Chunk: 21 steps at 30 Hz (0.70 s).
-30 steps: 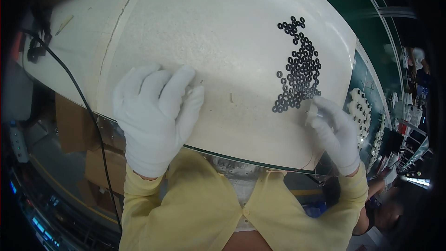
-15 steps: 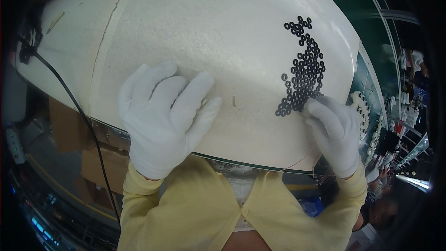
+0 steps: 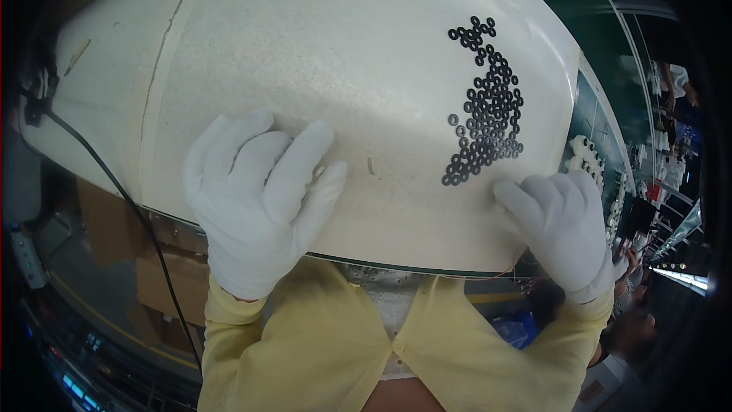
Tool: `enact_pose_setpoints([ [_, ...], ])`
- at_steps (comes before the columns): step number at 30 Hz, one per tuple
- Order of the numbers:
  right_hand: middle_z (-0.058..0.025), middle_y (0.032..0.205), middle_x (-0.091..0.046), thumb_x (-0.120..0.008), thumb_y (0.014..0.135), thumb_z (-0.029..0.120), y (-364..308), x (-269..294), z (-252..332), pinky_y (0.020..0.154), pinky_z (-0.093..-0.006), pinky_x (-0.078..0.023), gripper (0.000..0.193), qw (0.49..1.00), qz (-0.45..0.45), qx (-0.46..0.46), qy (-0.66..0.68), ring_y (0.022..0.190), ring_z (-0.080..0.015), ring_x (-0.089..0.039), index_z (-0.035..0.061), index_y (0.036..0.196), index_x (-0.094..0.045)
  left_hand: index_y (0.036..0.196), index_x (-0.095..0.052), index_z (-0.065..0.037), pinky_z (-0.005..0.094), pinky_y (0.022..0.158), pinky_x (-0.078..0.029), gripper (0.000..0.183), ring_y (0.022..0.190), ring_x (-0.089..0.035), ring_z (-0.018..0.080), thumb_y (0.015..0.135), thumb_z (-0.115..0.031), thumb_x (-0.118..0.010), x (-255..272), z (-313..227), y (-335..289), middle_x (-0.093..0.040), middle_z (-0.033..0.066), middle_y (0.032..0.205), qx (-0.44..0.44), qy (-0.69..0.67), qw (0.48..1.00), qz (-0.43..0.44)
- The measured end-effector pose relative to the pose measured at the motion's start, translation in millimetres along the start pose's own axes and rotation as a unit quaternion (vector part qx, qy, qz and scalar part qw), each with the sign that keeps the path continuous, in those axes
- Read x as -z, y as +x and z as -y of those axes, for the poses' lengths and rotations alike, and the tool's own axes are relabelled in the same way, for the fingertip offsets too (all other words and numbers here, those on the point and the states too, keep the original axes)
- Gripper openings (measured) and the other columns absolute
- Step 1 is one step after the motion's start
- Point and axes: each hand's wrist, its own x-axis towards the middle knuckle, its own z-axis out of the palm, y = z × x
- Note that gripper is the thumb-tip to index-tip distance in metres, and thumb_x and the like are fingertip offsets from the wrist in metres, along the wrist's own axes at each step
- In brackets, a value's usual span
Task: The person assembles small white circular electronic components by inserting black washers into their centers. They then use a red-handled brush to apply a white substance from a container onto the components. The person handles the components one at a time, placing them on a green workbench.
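Many small black rings (image 3: 488,111), like washers, lie flat in a long, curved patch on the right side of the white tabletop (image 3: 305,53). Some of them touch or overlap, and a few stand apart at the patch's edge. My left hand (image 3: 255,198), in a white glove, rests on the table left of centre, fingers bent but spread, with nothing visible in them. My right hand (image 3: 560,225), also white-gloved, is just below and right of the rings, apart from them. Its fingers are curled under, so whatever they may hold is hidden.
A thin reddish wire (image 3: 512,261) hangs at the near right edge. White parts (image 3: 585,159) sit beyond the table's right side. A black cable (image 3: 114,172) runs down past the left edge, over cardboard boxes (image 3: 171,286). Other people are at far right.
My right hand has drawn away from the lower end of the rings, toward me and to the right, its fingers curling in. The whole view has shifted slightly; my left hand keeps its pose.
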Motion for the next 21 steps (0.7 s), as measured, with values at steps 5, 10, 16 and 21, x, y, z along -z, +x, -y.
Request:
enact_pose_setpoints([
  [5,0.0017,0.079,-0.053,-0.062,0.074,0.012,3.8,-4.5,-10.8,0.068,-0.0328,-0.041,0.030,0.999,0.010,0.034,0.040,0.070,-0.0175,-0.052,0.0162,0.103,-0.063,0.106,-0.069,-0.009,0.0448,0.080,-0.045,0.032,0.092,-0.060,0.0297,0.076,-0.015,-0.074,2.8,-3.1,1.2,-0.060,0.0055,0.088,0.001,0.010,1.000,0.001],
  [10,0.0011,0.078,-0.055,-0.069,0.076,0.018,-2.5,-12.0,-10.7,0.067,-0.0337,-0.041,0.025,0.998,-0.016,0.020,0.065,0.070,-0.0181,-0.054,0.0167,0.100,-0.062,0.102,-0.069,-0.010,0.0411,0.068,-0.045,0.031,0.085,-0.058,0.0277,0.074,-0.021,-0.076,-6.1,1.6,4.2,-0.055,0.0044,0.081,-0.041,0.023,0.998,-0.045],
  [16,0.0016,0.078,-0.055,-0.073,0.075,0.021,-27.5,-34.8,-2.6,0.066,-0.0336,-0.038,0.030,0.978,-0.061,-0.094,0.175,0.069,-0.0182,-0.054,0.0182,0.103,-0.063,0.107,-0.067,-0.011,0.0430,0.072,-0.046,0.031,0.087,-0.057,0.0288,0.078,-0.018,-0.075,-3.1,-4.8,2.4,-0.056,0.0040,0.083,-0.061,0.047,0.996,-0.036],
  [21,0.0031,0.083,-0.052,-0.066,0.068,0.015,-63.9,-43.9,43.3,0.065,-0.0336,-0.038,0.044,0.981,-0.100,-0.154,0.060,0.074,-0.0153,-0.052,0.0168,0.112,-0.064,0.110,-0.067,-0.011,0.0442,0.079,-0.046,0.032,0.086,-0.057,0.0302,0.079,-0.013,-0.073,-4.8,-8.7,1.0,-0.058,0.0041,0.084,-0.049,0.040,0.998,-0.017],
])
